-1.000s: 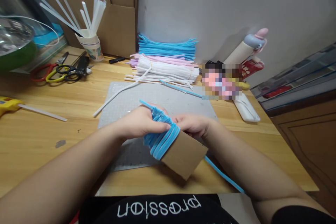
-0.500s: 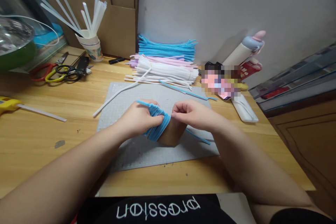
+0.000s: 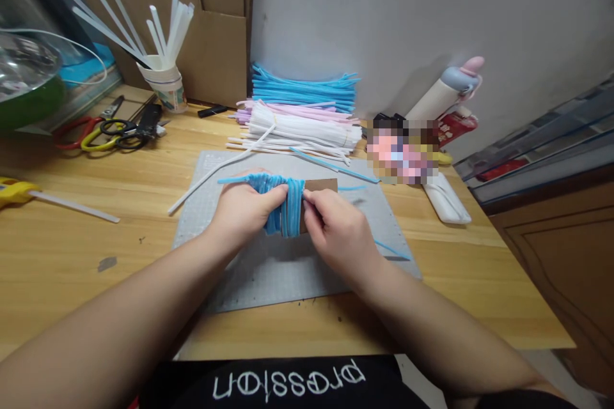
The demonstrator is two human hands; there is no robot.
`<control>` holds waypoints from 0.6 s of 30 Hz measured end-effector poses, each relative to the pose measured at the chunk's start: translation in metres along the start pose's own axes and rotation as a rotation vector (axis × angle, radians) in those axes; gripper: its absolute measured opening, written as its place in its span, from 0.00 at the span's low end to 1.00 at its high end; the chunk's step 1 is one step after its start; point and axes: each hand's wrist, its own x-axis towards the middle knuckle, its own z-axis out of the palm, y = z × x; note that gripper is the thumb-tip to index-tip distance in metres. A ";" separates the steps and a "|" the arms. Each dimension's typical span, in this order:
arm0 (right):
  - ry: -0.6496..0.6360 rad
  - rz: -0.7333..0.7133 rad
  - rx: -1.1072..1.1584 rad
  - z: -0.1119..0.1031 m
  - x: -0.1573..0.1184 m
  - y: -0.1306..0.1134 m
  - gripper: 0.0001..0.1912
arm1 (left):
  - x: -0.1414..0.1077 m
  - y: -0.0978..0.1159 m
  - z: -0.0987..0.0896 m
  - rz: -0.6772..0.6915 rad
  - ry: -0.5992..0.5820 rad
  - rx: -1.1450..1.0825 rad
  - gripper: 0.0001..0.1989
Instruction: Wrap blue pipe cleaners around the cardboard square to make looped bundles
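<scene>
Blue pipe cleaners (image 3: 293, 211) are wound in close turns around a piece of brown cardboard (image 3: 320, 185), held above the cutting mat. My left hand (image 3: 240, 208) is closed around the wound end, with the thumb pressed on the turns. One blue tip sticks out to the left past that hand. At the right edge of the windings, my right hand (image 3: 341, 223) pinches with thumb and forefinger, apparently on the blue strand; its fingers partly hide the grip. Blue lengths show behind and to the right of this hand.
Beneath lies a grey cutting mat (image 3: 240, 281). Bundles of blue (image 3: 307, 91) and white pipe cleaners (image 3: 307, 128) lie by the wall. Scissors (image 3: 115, 131), a cup of white sticks (image 3: 165, 86) and a yellow glue gun (image 3: 14, 192) are leftward; a bottle (image 3: 439, 96) stands right.
The wrapped cardboard has turned from a slant to nearly level and risen slightly. My right hand has shifted from above the bare cardboard to its near side, pinching at the windings' edge.
</scene>
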 end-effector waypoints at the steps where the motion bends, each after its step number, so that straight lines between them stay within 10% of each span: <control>1: -0.019 0.002 -0.023 0.001 0.000 0.000 0.14 | 0.000 0.001 0.000 -0.015 0.011 -0.003 0.23; 9: -0.089 0.060 0.139 0.003 -0.007 -0.001 0.13 | 0.006 -0.003 -0.004 0.014 0.160 -0.375 0.11; 18: -0.085 0.551 0.808 0.011 -0.007 -0.003 0.10 | 0.022 -0.013 0.003 -0.049 0.191 -0.842 0.10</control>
